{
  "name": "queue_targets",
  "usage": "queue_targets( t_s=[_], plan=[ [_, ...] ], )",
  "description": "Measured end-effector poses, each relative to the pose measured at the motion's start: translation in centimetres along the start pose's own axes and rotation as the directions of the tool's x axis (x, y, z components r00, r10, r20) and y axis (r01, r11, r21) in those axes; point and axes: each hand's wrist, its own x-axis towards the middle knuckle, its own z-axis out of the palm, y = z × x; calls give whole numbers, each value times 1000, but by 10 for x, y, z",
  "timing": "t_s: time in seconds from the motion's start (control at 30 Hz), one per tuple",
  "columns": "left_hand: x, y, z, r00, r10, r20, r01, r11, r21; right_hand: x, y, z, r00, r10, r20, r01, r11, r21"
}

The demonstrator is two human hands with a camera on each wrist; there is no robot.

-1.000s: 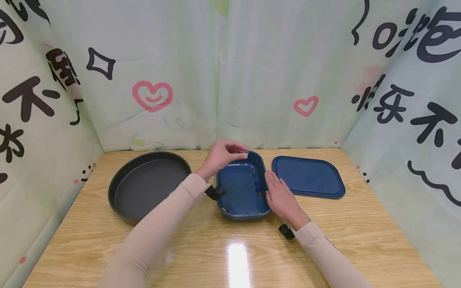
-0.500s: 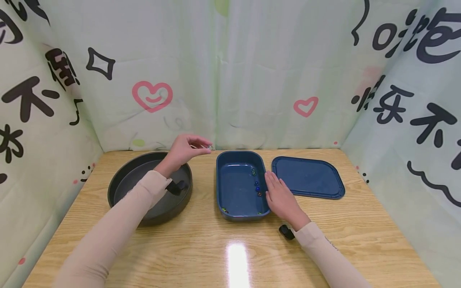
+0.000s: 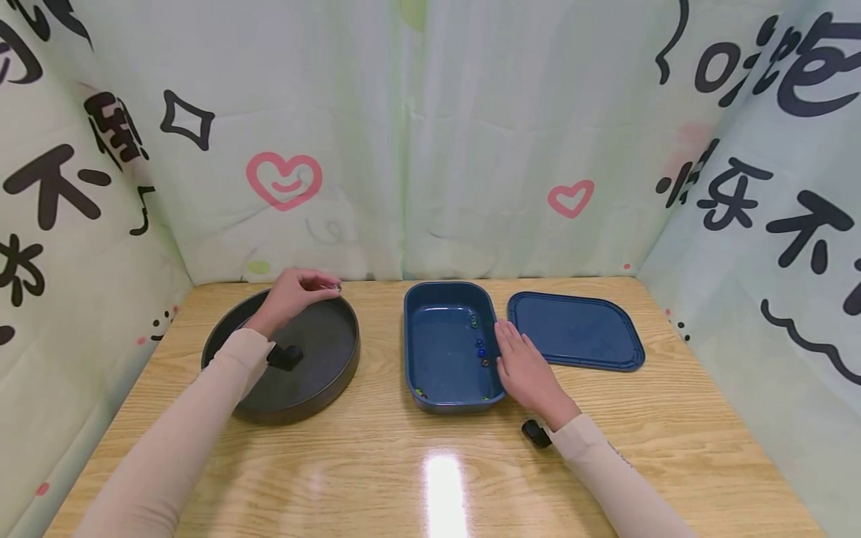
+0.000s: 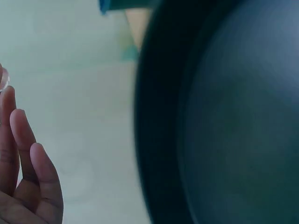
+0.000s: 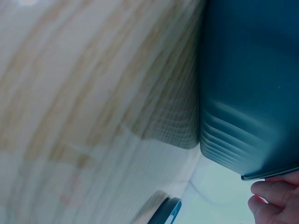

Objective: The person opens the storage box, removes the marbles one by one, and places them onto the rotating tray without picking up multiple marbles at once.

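Note:
My left hand [image 3: 294, 298] is over the far part of a round dark grey pan [image 3: 311, 366]. Between thumb and fingertips it pinches a small clear marble [image 4: 4, 79], which shows at the edge of the left wrist view. To the right stands a deep blue rectangular container [image 3: 437, 351]. Several small coloured marbles [image 3: 481, 353] lie inside it, mostly along its right side. My right hand [image 3: 528, 371] rests with straight fingers against the container's right rim; in the right wrist view its fingers [image 5: 275, 193] touch that rim.
A flat blue lid [image 3: 575, 332] lies on the wooden table [image 3: 377, 463] to the right of the container. A printed curtain [image 3: 471, 134] hangs close behind the table and along both sides.
From above the blue container, my left hand has moved left with the marble, rising on the way and then lowering over the round pan. My right hand has stayed at the container's rim.

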Motion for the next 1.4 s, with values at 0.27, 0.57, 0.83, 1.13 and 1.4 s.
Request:
queue_targets(
  t_s=[0.27,0.57,0.83,1.13,1.4],
  plan=[
    [4,-35,-6,1000,-25,18,24,998,55,0,-1,-1,1000,4,6,-4,1000,6],
    [9,-64,-7,999,-34,6,33,984,177,-1,0,1,1000,5,15,-6,1000,13],
    [7,-75,-8,996,-75,39,63,967,246,-1,0,0,1000,9,13,-10,1000,16],
    [8,-84,-6,991,-121,64,99,956,276,-1,0,-1,1000,4,16,-5,1000,7],
    [9,-85,-6,990,-126,59,101,940,325,-1,0,0,1000,5,19,-5,1000,6]
  ],
)
